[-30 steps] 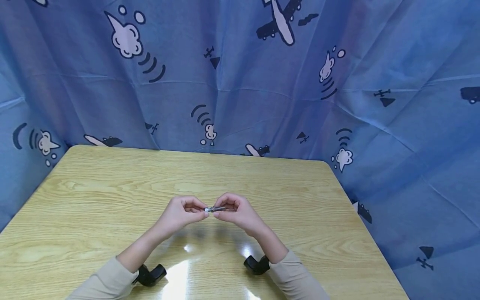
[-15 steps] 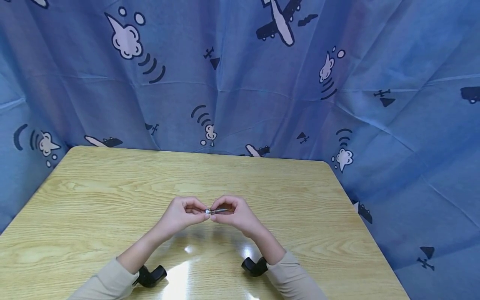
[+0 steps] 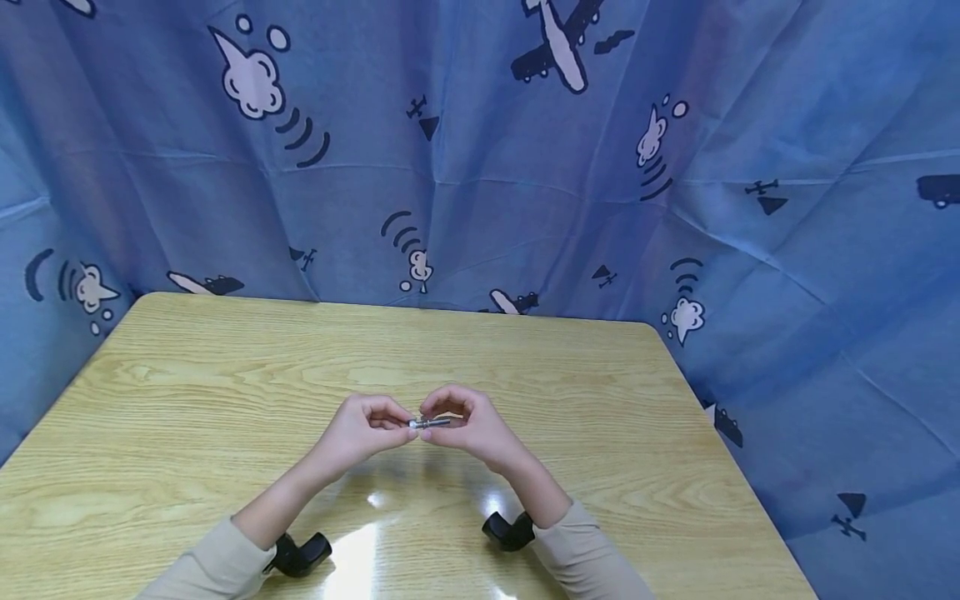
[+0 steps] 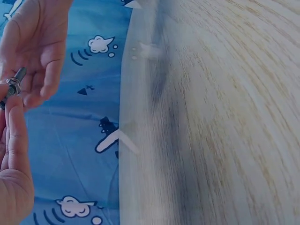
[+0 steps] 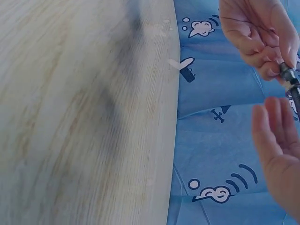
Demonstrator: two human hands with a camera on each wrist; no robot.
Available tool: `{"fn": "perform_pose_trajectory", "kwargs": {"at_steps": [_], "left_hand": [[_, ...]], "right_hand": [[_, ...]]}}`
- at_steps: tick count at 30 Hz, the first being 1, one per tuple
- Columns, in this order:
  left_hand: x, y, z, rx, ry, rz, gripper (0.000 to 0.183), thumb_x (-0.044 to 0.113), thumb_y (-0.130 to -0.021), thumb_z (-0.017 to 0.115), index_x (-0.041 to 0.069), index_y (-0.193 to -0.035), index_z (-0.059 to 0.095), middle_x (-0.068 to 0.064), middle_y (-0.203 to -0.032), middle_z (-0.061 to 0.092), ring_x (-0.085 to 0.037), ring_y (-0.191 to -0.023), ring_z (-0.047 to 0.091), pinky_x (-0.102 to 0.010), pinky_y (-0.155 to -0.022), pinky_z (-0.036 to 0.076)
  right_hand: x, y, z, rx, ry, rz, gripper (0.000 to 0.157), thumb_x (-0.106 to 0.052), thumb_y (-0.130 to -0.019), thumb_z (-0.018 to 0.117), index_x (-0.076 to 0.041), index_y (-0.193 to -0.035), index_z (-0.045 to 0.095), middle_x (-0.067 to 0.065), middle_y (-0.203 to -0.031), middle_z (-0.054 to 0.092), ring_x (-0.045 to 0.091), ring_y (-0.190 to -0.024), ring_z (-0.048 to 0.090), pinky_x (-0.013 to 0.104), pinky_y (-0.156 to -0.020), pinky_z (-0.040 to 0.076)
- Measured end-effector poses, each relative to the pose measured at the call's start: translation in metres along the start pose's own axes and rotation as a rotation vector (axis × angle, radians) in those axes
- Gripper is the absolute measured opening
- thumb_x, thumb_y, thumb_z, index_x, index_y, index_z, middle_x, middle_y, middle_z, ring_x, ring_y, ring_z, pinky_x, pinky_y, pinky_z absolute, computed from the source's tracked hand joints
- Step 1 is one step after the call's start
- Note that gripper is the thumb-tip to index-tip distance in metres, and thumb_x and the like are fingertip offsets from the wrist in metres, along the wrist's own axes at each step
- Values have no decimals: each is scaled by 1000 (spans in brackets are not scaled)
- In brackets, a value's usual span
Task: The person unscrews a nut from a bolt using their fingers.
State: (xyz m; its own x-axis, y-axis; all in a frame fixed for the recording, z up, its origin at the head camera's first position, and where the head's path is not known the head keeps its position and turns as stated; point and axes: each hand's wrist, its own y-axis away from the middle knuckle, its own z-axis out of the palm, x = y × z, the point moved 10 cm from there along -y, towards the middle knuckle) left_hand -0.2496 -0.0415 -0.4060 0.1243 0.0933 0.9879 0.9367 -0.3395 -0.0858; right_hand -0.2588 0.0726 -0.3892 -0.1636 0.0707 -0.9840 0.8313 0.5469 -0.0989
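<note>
Left hand [image 3: 366,425] is at 9 o'clock from a little metal bolt [image 3: 438,423], pinching one end; right hand [image 3: 474,423] is at 3 o'clock, fingertips super close, honestly can't tell if they're gripping. Bolt's held up over a wood-grain table [image 3: 225,367], blue plane-print curtain [image 3: 480,150] behind at 12.

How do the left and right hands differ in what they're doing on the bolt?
The left hand pinches one end of the metal bolt; the right hand sits farther along it, contact unclear. The left hand's thumb and fingertips are closer together, the right hand's wider apart. Both are bare and face each other.
</note>
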Motion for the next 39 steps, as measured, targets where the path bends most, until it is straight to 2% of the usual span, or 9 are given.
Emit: {"fn": "perform_pose_trajectory", "kwargs": {"at_steps": [3, 7, 12, 15, 22, 28, 30, 35, 39], "left_hand": [[0, 0, 0, 0, 2, 0, 21, 15, -80, 74, -2, -92, 68, -11, -85, 67, -19, -76, 66, -28, -67, 54], [-1, 0, 0, 3, -1, -9, 22, 16, -80, 74, -1, -92, 68, -10, -85, 67, -19, -76, 65, -29, -68, 54], [-2, 1, -1, 3, 1, -3, 21, 15, -80, 74, -1, -92, 68, -11, -85, 67, -19, -76, 65, -28, -67, 54], [-2, 1, -1, 4, 4, 5, 21, 14, -80, 74, -2, -92, 68, -11, -86, 67, -19, -76, 65, -28, -67, 54], [-2, 0, -1, 4, -1, -2, 22, 18, -80, 74, -1, -92, 68, -10, -85, 67, -19, -76, 66, -29, -68, 54], [-1, 0, -2, 11, 8, 1, 22, 14, -80, 74, -2, -92, 68, -11, -86, 67, -18, -75, 65, -28, -67, 54], [-1, 0, -2, 12, 9, 1, 22, 14, -80, 74, -3, -92, 68, -11, -86, 67, -18, -75, 65, -28, -67, 54], [-2, -1, -2, 11, 8, 0, 23, 16, -80, 75, -2, -91, 68, -11, -84, 68, -19, -74, 65, -29, -67, 54], [-2, -1, -3, 15, 14, -6, 23, 15, -79, 75, -3, -92, 68, -11, -85, 67, -19, -75, 65, -29, -67, 54]], "right_hand": [[2, 0, 1, 3, 17, 23, 24, -5, -88, 63, 5, -109, 56, 20, -96, 60, 20, -86, 61, 32, -76, 53], [8, 1, 5, 0, 6, 86, 22, -11, -95, 54, 5, -110, 52, 13, -82, 62, 19, -72, 62, 33, -72, 54], [3, 2, 5, -7, 23, 31, 23, 1, -88, 61, 7, -108, 52, 13, -96, 59, 23, -88, 59, 39, -80, 52], [0, 3, 7, -22, 73, 7, 27, 1, -86, 64, 4, -111, 53, 14, -105, 57, 21, -95, 57, 38, -82, 51], [5, 3, 13, -51, 25, 45, 23, -10, -96, 52, 4, -114, 48, 17, -80, 59, 17, -70, 57, 33, -71, 52], [2, 2, 9, -25, 48, 23, 30, -2, -87, 62, 4, -114, 49, 13, -101, 58, 18, -91, 58, 36, -82, 51], [3, 2, 9, -27, 41, 32, 28, -3, -89, 61, 5, -113, 50, 14, -102, 58, 20, -92, 59, 38, -83, 51], [6, 2, 8, -19, 19, 57, 22, -10, -93, 56, 7, -106, 53, 19, -91, 59, 18, -79, 61, 36, -76, 53], [2, 3, 6, -8, 27, 8, 21, -4, -87, 64, 4, -104, 55, 16, -101, 58, 18, -90, 60, 34, -80, 52]]}}
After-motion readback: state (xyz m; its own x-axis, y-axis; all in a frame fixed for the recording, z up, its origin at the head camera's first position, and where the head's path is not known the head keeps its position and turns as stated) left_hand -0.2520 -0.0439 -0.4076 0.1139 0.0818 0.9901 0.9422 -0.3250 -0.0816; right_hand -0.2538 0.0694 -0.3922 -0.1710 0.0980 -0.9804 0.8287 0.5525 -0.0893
